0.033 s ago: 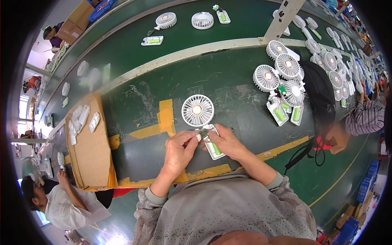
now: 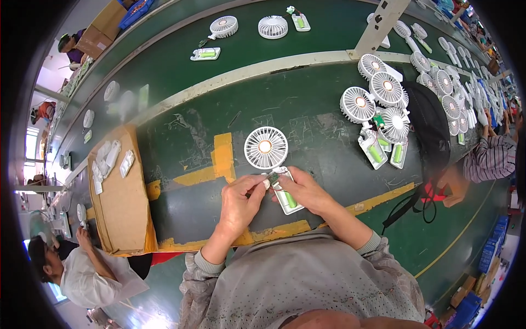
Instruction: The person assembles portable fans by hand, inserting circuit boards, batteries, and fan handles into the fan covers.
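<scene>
"White plastic front and centre: a round fan head [image 2: 266, 147] lies grille-up on the dark bench [image 2: 186, 202], just beyond the fingers. And the hands?"

"Busy! Left hand [image 2: 239, 203] in a tight pinch, thumb and forefinger closed at the edge of a small green circuit board [image 2: 273, 178]. Right hand [image 2: 304, 192] comes in from the other side, curled around an open white handle shell [image 2: 292, 211], thumb lying across it near the board."

"Where's that shell exactly?"

"Just below the fan head, set at a slant, with a bright green cell [image 2: 290, 200] lying in its hollow."

"So what's just changed?"

"Next to nothing! Against the picture an instant earlier, both hands keep their places, and the fan head has barely shifted, if at all."

"Meaning what for the work?"

"I'd call it mid-step: the board is in the fingers and the shell lies uncovered. Whether the board is seated, I can't tell; the fingertips hide it."

"And further out?"

"Over on the right, a cluster of fans [image 2: 385, 89], some with open handles [image 2: 373, 152]. Away to the left, a cardboard tray [image 2: 123, 214] holds loose white pieces [image 2: 111, 156], well apart from both hands."
</scene>
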Demonstrator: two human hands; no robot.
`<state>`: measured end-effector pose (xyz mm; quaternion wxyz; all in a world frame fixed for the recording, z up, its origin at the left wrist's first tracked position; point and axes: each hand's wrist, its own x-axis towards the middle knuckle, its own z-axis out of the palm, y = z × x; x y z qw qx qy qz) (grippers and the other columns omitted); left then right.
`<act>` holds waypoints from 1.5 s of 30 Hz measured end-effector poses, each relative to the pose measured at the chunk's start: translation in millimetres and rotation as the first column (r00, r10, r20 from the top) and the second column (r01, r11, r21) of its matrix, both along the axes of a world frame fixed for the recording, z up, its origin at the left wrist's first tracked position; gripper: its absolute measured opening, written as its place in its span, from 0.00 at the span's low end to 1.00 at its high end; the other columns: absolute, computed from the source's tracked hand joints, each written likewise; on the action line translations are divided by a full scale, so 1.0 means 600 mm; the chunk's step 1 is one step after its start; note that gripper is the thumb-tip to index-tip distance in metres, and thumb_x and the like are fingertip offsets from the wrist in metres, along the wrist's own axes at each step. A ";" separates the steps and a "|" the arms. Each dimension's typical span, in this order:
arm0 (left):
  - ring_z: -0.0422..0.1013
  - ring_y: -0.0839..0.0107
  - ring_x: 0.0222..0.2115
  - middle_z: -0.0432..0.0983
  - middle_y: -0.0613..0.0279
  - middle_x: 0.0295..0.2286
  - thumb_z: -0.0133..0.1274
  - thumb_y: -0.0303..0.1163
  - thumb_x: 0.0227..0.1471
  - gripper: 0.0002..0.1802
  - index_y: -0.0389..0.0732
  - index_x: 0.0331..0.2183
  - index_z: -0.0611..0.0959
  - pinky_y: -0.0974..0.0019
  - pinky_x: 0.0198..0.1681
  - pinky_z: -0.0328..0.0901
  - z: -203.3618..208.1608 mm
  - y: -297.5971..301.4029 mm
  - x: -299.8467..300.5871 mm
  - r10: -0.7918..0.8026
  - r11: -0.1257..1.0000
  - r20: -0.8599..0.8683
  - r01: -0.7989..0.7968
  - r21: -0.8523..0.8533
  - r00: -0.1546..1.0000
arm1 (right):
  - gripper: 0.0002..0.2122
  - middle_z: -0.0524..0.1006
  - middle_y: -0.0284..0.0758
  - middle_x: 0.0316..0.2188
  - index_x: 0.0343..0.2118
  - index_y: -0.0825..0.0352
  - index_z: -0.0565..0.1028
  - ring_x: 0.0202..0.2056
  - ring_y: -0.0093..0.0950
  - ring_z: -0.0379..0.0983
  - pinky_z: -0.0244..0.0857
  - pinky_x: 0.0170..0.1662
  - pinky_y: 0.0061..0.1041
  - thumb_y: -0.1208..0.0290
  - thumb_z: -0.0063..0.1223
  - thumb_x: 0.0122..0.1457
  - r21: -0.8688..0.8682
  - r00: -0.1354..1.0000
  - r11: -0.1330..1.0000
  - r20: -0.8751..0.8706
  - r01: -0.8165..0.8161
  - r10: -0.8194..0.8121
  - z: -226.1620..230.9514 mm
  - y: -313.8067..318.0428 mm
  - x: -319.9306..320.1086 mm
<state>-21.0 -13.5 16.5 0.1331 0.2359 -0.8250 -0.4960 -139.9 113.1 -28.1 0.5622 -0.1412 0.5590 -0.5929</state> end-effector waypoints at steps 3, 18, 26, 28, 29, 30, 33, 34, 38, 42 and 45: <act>0.73 0.73 0.23 0.76 0.55 0.24 0.52 0.22 0.47 0.06 0.32 0.31 0.79 0.71 0.28 0.68 0.004 0.003 0.000 0.027 0.999 0.054 -0.028 0.028 0.998 | 0.14 0.74 0.39 0.37 0.43 0.73 0.66 0.32 0.28 0.75 0.72 0.36 0.23 0.67 0.39 0.62 -0.042 0.951 0.997 0.307 0.064 -0.048 0.015 0.004 -0.015; 0.73 0.77 0.28 0.76 0.59 0.29 0.48 0.21 0.52 0.13 0.31 0.42 0.73 0.76 0.33 0.68 -0.019 -0.008 -0.002 0.004 0.722 0.010 -0.010 0.692 1.000 | 0.18 0.72 0.33 0.38 0.46 0.71 0.67 0.39 0.19 0.69 0.64 0.42 0.19 0.61 0.39 0.63 0.035 0.962 0.986 0.218 0.164 -0.168 0.021 0.005 -0.001; 0.75 0.76 0.28 0.76 0.61 0.26 0.49 0.19 0.49 0.12 0.32 0.39 0.74 0.76 0.32 0.68 -0.009 0.008 -0.006 0.058 0.892 0.036 -0.068 0.447 0.998 | 0.19 0.73 0.33 0.38 0.45 0.71 0.68 0.38 0.19 0.69 0.65 0.41 0.20 0.58 0.35 0.64 -0.005 0.956 0.988 0.251 0.156 -0.150 0.016 0.003 -0.007; 0.75 0.76 0.28 0.77 0.60 0.25 0.49 0.19 0.49 0.12 0.32 0.38 0.75 0.75 0.32 0.68 -0.009 0.010 -0.007 0.058 0.917 0.039 -0.069 0.392 0.998 | 0.19 0.73 0.33 0.37 0.44 0.70 0.68 0.37 0.19 0.70 0.65 0.41 0.20 0.58 0.33 0.64 0.016 0.952 0.986 0.259 0.165 -0.164 0.019 -0.002 -0.006; 0.75 0.75 0.28 0.77 0.60 0.24 0.49 0.19 0.49 0.12 0.32 0.38 0.76 0.75 0.31 0.68 -0.011 0.011 -0.006 0.059 0.939 0.034 -0.067 0.337 0.998 | 0.19 0.73 0.33 0.36 0.43 0.70 0.68 0.36 0.19 0.70 0.66 0.40 0.20 0.58 0.32 0.65 -0.007 0.955 0.987 0.250 0.164 -0.157 0.010 -0.003 -0.004; 0.76 0.75 0.27 0.78 0.60 0.23 0.49 0.19 0.48 0.11 0.33 0.38 0.76 0.75 0.30 0.68 -0.013 0.011 -0.007 0.060 0.957 0.028 -0.066 0.281 0.998 | 0.19 0.73 0.33 0.36 0.43 0.70 0.68 0.36 0.19 0.70 0.66 0.40 0.20 0.58 0.32 0.65 -0.006 0.955 0.985 0.248 0.170 -0.164 0.009 -0.003 -0.005; 0.75 0.76 0.27 0.78 0.59 0.24 0.49 0.19 0.48 0.11 0.32 0.38 0.76 0.76 0.31 0.68 -0.014 0.006 -0.006 0.022 0.967 0.063 -0.037 0.251 0.998 | 0.19 0.73 0.33 0.36 0.43 0.70 0.68 0.36 0.19 0.70 0.66 0.40 0.20 0.58 0.33 0.65 -0.011 0.957 0.986 0.244 0.166 -0.158 0.008 -0.004 -0.005; 0.75 0.76 0.27 0.78 0.59 0.24 0.49 0.19 0.48 0.11 0.32 0.38 0.76 0.76 0.31 0.68 -0.018 0.005 -0.005 0.023 0.968 0.064 -0.038 0.249 0.998 | 0.20 0.73 0.33 0.36 0.43 0.71 0.68 0.36 0.19 0.70 0.66 0.41 0.20 0.57 0.33 0.64 -0.036 0.956 0.988 0.260 0.151 -0.137 0.009 -0.002 -0.006; 0.74 0.75 0.27 0.77 0.58 0.26 0.49 0.20 0.50 0.10 0.31 0.37 0.76 0.74 0.32 0.68 -0.021 0.002 -0.008 0.076 0.857 -0.039 -0.045 0.513 0.996 | 0.21 0.73 0.35 0.37 0.45 0.73 0.67 0.37 0.20 0.70 0.65 0.41 0.20 0.56 0.35 0.63 -0.030 0.962 0.987 0.231 0.158 -0.147 0.002 -0.002 -0.005; 0.74 0.72 0.27 0.77 0.57 0.28 0.49 0.20 0.51 0.10 0.30 0.38 0.76 0.73 0.32 0.69 -0.017 0.008 -0.009 0.113 0.816 -0.034 -0.074 0.574 0.993 | 0.22 0.73 0.35 0.37 0.46 0.73 0.67 0.38 0.20 0.69 0.65 0.41 0.20 0.56 0.37 0.63 -0.033 0.964 0.988 0.229 0.148 -0.137 0.006 -0.003 -0.006; 0.75 0.76 0.27 0.78 0.56 0.26 0.50 0.20 0.49 0.11 0.31 0.38 0.77 0.74 0.30 0.68 -0.013 0.009 -0.009 0.065 0.945 0.053 -0.079 0.317 0.996 | 0.21 0.73 0.35 0.37 0.45 0.73 0.67 0.37 0.20 0.69 0.65 0.40 0.19 0.57 0.38 0.63 -0.001 0.967 0.989 0.211 0.148 -0.145 0.005 -0.003 -0.005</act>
